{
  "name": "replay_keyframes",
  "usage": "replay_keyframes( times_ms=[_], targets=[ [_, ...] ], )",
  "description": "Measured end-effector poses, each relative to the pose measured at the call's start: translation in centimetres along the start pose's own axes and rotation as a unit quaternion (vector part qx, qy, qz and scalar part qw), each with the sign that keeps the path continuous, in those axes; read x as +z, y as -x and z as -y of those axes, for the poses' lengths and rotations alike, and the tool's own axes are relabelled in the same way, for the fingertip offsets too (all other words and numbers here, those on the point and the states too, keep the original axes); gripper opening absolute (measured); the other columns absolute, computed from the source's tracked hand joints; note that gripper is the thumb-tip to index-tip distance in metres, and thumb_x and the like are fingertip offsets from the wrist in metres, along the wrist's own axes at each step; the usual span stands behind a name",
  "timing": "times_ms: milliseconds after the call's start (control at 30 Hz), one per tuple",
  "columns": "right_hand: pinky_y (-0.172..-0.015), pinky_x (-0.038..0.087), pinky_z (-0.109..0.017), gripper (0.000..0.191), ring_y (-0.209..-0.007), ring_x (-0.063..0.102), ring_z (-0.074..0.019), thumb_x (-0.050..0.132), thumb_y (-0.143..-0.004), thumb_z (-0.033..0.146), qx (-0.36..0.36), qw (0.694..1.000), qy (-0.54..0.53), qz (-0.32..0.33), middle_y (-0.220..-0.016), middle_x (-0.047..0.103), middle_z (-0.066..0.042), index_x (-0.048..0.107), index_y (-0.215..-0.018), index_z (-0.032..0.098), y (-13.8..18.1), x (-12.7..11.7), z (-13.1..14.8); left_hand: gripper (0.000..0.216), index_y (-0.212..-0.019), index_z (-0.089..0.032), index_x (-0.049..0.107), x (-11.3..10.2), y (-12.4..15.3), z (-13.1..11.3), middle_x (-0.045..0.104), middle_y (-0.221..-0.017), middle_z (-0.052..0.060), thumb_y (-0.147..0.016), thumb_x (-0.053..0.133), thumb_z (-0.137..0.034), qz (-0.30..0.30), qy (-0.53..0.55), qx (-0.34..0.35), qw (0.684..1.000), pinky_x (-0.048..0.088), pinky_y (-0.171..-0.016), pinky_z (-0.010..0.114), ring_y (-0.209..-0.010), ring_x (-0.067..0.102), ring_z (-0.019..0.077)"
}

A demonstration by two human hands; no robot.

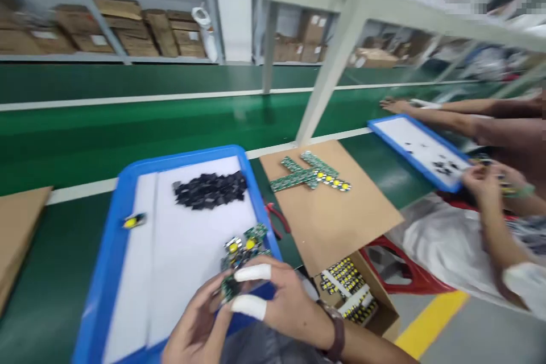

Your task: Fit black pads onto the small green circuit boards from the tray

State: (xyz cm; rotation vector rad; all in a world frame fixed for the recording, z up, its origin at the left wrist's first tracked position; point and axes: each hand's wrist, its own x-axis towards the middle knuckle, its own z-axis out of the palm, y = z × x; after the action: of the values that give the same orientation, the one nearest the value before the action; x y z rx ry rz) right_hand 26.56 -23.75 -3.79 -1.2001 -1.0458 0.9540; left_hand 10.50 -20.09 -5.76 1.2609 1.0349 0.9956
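My left hand (197, 318) and my right hand (292, 301) meet over the near edge of a blue-rimmed tray (114, 227). Between their fingertips is a small green circuit board (230, 288) with a dark part on it, gripped by both. White covers wrap the thumb and index finger of my right hand. Just beyond my fingers lie several small circuit boards with yellow round parts (250, 244). Farther back in the tray sits a pile of small black pieces (210, 190). One single board with a yellow part (133, 220) rests by the tray's left side.
Red-handled pliers (278, 219) lie right of the tray. Board strips (298, 175) rest on a cardboard sheet (341, 213). Below, a carton (386, 313) holds many yellow-dotted boards. A co-worker's hands (486, 182) are at another blue tray (420, 160). A white post (330, 62) rises behind.
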Motion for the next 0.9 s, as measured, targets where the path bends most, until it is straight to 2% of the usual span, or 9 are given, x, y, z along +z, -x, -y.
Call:
replay_keyframes(
  times_ms=[67,133,333,567,900],
  targets=[
    [-0.090,0.059,-0.032,0.030,-0.098,0.072,-0.0200,0.081,-0.086,0.024,-0.071,0.995,0.067,0.012,-0.106,0.075,-0.007,0.078,-0.115,0.025,0.5,-0.4,0.5,0.034,-0.118,-0.027,0.075,0.1,0.6,0.0,0.078,-0.121,0.004,-0.085,0.080,-0.029,0.002,0.008,-0.007,1.000,0.064,-0.097,0.034,-0.108,0.076,0.0277],
    [-0.091,0.058,-0.032,0.029,-0.100,0.070,-0.0195,0.075,-0.091,0.018,-0.089,0.992,0.089,0.031,-0.108,0.073,-0.008,0.076,-0.119,0.026,0.8,-0.7,0.6,0.034,-0.121,-0.026,0.074,0.1,0.9,0.4,0.076,-0.124,0.007,-0.087,0.078,-0.025,-0.002,0.011,-0.003,1.000,0.062,-0.099,0.034,-0.111,0.075,0.0265],
    [-0.091,0.056,-0.037,0.033,-0.101,0.066,-0.0206,0.068,-0.094,0.013,-0.069,0.989,0.101,0.084,-0.109,0.069,-0.007,0.075,-0.122,0.029,1.1,-0.6,0.4,0.035,-0.122,-0.026,0.075,0.2,1.8,1.3,0.075,-0.122,0.010,-0.087,0.076,-0.021,-0.032,-0.015,0.028,0.999,0.060,-0.101,0.039,-0.110,0.074,0.0270],
    [-0.087,0.056,-0.035,0.034,-0.099,0.068,-0.0205,0.069,-0.093,0.012,-0.065,0.991,0.082,0.082,-0.108,0.070,-0.006,0.077,-0.120,0.031,1.0,-0.6,0.2,0.037,-0.124,-0.028,0.074,0.5,2.3,1.1,0.074,-0.125,0.009,-0.089,0.072,-0.014,-0.043,-0.042,0.077,0.995,0.057,-0.106,0.044,-0.116,0.071,0.0270],
    [-0.093,0.058,-0.037,0.038,-0.108,0.065,-0.0219,0.063,-0.096,0.012,-0.073,0.985,0.100,0.117,-0.119,0.068,-0.009,0.072,-0.128,0.032,1.3,-0.6,-0.1,0.040,-0.125,-0.028,0.074,0.8,2.3,1.1,0.076,-0.124,0.008,-0.088,0.073,-0.013,-0.064,-0.069,0.133,0.987,0.057,-0.106,0.044,-0.115,0.071,0.0270]
  ],
)
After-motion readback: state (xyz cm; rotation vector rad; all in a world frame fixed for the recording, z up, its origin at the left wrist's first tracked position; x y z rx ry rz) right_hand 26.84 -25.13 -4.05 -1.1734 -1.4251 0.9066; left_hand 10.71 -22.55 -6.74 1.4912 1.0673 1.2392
